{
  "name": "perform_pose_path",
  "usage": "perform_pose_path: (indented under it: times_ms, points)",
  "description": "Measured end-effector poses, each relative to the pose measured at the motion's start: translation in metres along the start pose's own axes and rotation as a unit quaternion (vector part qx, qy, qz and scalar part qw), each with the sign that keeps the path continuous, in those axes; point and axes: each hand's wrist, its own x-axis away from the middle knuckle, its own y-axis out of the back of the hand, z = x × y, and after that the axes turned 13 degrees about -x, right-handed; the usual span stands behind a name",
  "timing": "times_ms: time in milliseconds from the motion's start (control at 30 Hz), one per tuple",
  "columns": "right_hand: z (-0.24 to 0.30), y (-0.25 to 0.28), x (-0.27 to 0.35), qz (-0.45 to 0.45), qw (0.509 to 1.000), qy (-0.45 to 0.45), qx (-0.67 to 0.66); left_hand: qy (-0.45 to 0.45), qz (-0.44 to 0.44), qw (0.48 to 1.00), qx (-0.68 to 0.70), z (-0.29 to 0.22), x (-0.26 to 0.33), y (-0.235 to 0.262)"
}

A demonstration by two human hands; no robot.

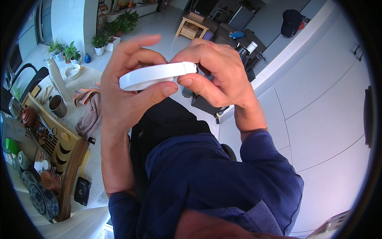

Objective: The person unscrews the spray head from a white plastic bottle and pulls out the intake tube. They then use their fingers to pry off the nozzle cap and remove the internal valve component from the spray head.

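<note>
A flat, rounded white plastic object point(153, 76) is held up in front of my body, seen nearly edge-on. My left hand point(119, 89) grips its wide curved end, thumb along the near side and fingers behind. At the narrower right end, which has a seam and a small dark tip, my right hand point(221, 73) has its thumb and bent index finger closed on it. The object's broad faces are mostly turned out of sight, so its exact kind does not show. Parts of the right hand's other fingers are hidden behind the knuckles.
On my left, a round table point(95, 159) carries a wooden tea tray point(81, 145), a metal mug point(58, 106), a brown towel point(89, 113) and a black case point(82, 191). Potted plants point(71, 53) stand beyond it. A pale panelled wall point(314, 115) rises on my right.
</note>
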Motion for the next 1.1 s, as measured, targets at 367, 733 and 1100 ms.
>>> perform_pose_path:
  times_ms: [367,733,1100]
  points:
    - [0.005,0.005,-0.007,0.081,0.992,-0.007,0.1,-0.142,-0.076,0.978,-0.132,0.01,0.001,-0.004]
    - [0.014,-0.004,-0.001,-0.017,0.989,0.036,0.141,-0.175,-0.114,0.962,-0.179,0.003,0.01,-0.008]
    - [0.015,-0.006,0.0,-0.03,0.986,0.054,0.156,-0.212,-0.14,0.954,-0.157,0.005,0.006,-0.012]
